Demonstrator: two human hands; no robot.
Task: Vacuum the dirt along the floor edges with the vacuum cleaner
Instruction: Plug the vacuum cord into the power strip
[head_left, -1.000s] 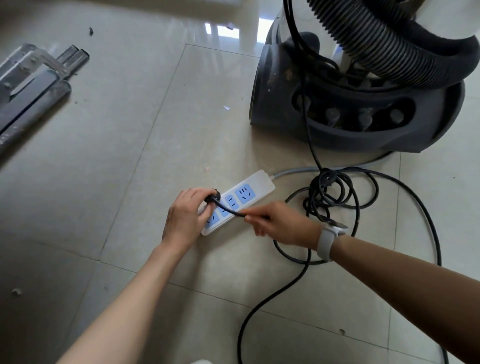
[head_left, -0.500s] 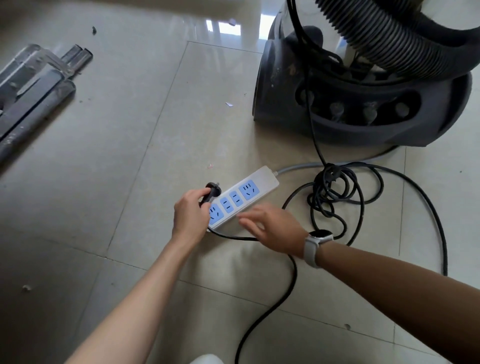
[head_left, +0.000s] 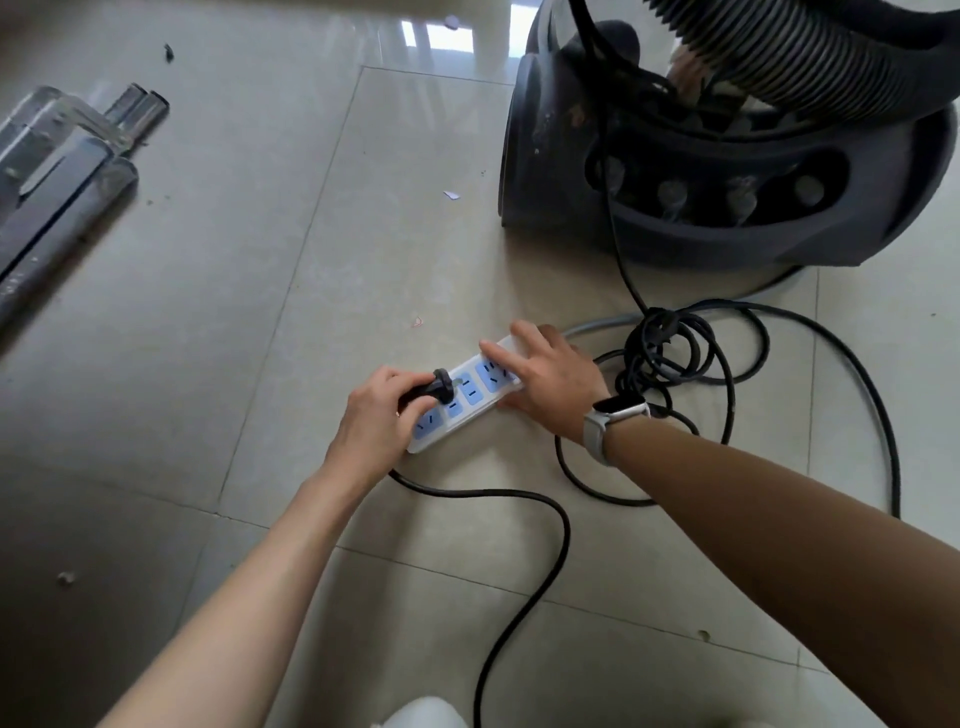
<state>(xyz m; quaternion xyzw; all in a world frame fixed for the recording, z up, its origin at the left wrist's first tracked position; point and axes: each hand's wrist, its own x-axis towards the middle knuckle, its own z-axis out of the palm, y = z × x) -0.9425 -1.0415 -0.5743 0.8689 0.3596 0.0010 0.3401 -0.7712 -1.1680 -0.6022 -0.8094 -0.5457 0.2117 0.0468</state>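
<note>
A dark canister vacuum cleaner (head_left: 717, 171) with a ribbed black hose (head_left: 789, 52) stands on the tiled floor at the upper right. A white power strip (head_left: 462, 400) with blue sockets lies on the floor in the middle. My left hand (head_left: 379, 415) grips the vacuum's black plug (head_left: 441, 387) just above the strip, its prongs pointing toward a socket. My right hand (head_left: 545, 379) presses down on the far end of the strip with straight fingers. The black cord (head_left: 519, 623) runs from the plug back toward me.
A tangle of black cord (head_left: 670, 353) lies right of the strip, with loops spreading to the right. Grey metal profiles (head_left: 57, 176) lie at the far left. Small scraps of dirt (head_left: 451, 195) dot the tiles. A grey cable (head_left: 602, 325) leaves the strip.
My right hand let go of the cord and moved onto the far end of the strip. My left hand turned the plug over the sockets.
</note>
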